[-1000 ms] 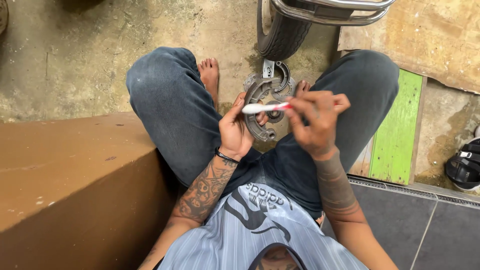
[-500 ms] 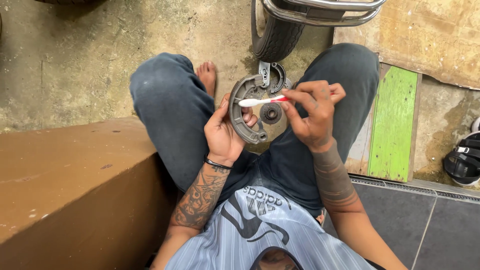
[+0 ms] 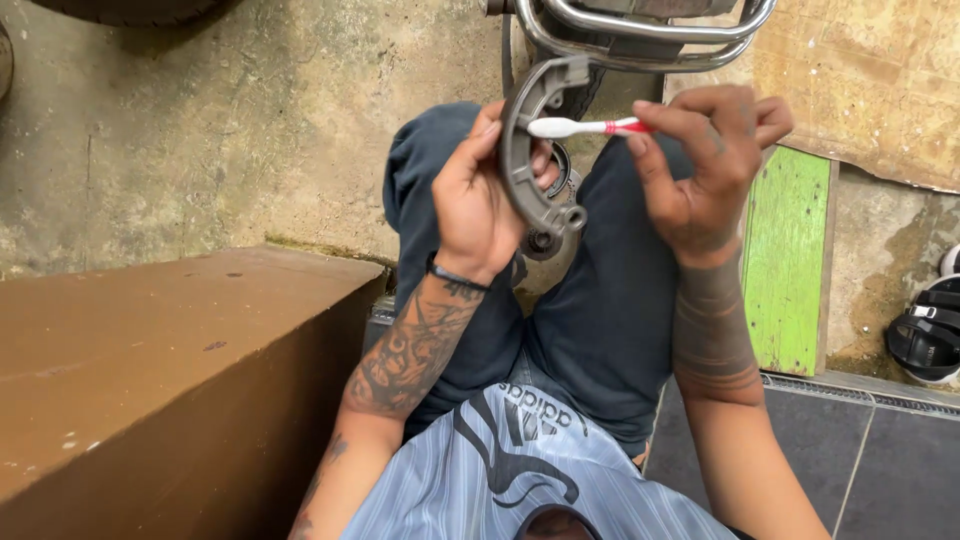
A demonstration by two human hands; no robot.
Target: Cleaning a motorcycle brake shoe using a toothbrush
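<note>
Between my left-hand fingers I see a curved grey cast-metal brake shoe, matt and slightly grimy. My right-hand fingertips pinch a glossy white-and-red plastic toothbrush, smooth along its handle. Beyond the fingers, bent chrome metal tubing shines. Below them, dark blue denim cloth looks soft; the rough concrete floor is stained and matt.

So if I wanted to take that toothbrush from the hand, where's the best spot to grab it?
Probably the white neck of the toothbrush, between the bristle head and the right hand. It lies level and bare there; the red handle is pinched in the fingers. Come from above, since the curved metal part in the left hand sits just behind the head.
</note>
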